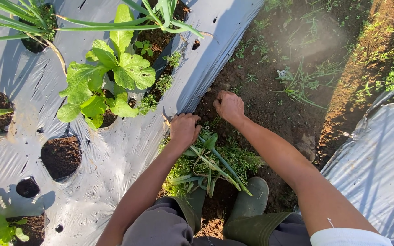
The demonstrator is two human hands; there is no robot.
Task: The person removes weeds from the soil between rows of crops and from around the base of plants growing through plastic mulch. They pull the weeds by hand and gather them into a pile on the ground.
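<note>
Head view showed me both hands down in the soil furrow [270, 105] beside the silver plastic mulch sheet [115, 155]. The left hand [184, 130] was curled, its grip closed at the sheet's edge over the top of a heap of pulled weeds [210, 164]; what exactly it pinched I could not tell. The right hand [228, 105] sat just beyond, knuckles up, its grip closed down into the dirt, presumably on a small weed that the fingers hid from me. The heap lay between the hands and the green rubber boots [247, 205], touching the left wrist. A leafy seedling [110, 77] stood in a planting hole near the left hand. I judged that doing this well called for grasping low at the root, pulling straight up, and keeping clear of the sheet's edge and the seedling.
</note>
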